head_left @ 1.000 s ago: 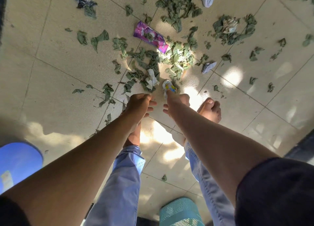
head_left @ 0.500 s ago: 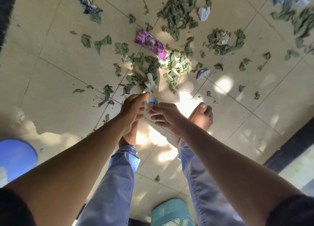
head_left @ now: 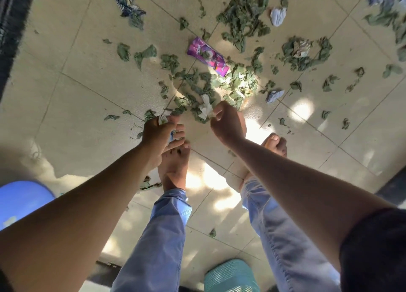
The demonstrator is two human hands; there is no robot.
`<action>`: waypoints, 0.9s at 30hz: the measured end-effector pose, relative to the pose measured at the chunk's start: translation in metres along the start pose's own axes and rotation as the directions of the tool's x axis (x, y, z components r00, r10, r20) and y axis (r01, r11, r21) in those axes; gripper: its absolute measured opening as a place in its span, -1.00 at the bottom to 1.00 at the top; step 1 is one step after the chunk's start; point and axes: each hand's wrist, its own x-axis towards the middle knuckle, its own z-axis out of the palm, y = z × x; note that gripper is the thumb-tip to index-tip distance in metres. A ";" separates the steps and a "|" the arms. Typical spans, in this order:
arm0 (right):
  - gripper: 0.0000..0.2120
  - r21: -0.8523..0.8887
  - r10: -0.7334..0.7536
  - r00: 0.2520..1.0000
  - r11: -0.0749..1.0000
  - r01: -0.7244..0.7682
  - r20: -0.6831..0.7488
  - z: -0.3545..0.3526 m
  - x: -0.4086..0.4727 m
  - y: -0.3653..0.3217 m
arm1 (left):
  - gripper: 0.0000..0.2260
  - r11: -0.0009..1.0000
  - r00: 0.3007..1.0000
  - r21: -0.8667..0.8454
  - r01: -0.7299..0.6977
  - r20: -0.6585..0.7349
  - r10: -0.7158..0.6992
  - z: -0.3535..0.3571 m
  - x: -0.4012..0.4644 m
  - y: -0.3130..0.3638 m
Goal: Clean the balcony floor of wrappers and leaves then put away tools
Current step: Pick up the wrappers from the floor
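Now left hand (head_left: 157,135) fingers grip crumpled wrappers (head_left: 163,119); right hand (head_left: 227,124) pinches white wrapper (head_left: 205,109).

The person wears light blue jeans (head_left: 158,243) with visible seam stitching and hemmed cuffs at the ankles. Both feet (head_left: 173,170) are bare. Both forearms are bare up to short dark sleeves (head_left: 373,247), seemingly black or navy, though the shade is hard to judge at the frame's edge. The left hand (head_left: 158,135) and right hand (head_left: 226,124) carry no gloves, rings or watch.
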 end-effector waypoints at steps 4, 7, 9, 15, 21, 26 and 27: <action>-0.61 0.003 -0.055 0.997 0.999 0.055 0.045 0.019 0.024 0.002 | -0.89 1.000 0.999 -0.013 0.024 0.026 -0.024 -0.016 0.010 -0.013; -0.51 -0.011 -0.050 0.993 0.999 0.052 0.103 0.031 0.031 0.002 | -0.89 0.999 0.999 -0.015 0.035 0.014 -0.035 -0.025 0.013 -0.024; -0.64 -0.059 -0.041 0.995 0.997 0.047 0.090 0.035 0.036 0.011 | -0.92 0.999 0.999 -0.016 0.049 0.013 -0.049 -0.028 0.010 -0.028; -0.77 0.022 0.046 0.998 0.999 -0.047 0.035 0.006 0.021 0.005 | -0.90 0.997 0.997 -0.014 0.070 0.019 -0.069 -0.029 0.001 -0.029; -0.82 0.099 -0.067 0.995 0.993 0.060 0.068 -0.036 -0.033 -0.015 | -0.78 0.990 0.991 -0.105 0.099 0.100 -0.089 -0.011 -0.020 -0.013; -0.83 0.034 -0.274 0.924 0.961 0.275 0.266 -0.042 -0.079 -0.037 | -0.51 0.969 0.962 -0.211 0.126 0.266 -0.067 0.005 -0.030 0.002; -0.82 0.011 -0.297 0.912 0.952 0.307 0.283 -0.041 -0.084 -0.040 | -0.51 0.972 0.957 -0.200 0.120 0.282 -0.061 0.007 -0.032 0.004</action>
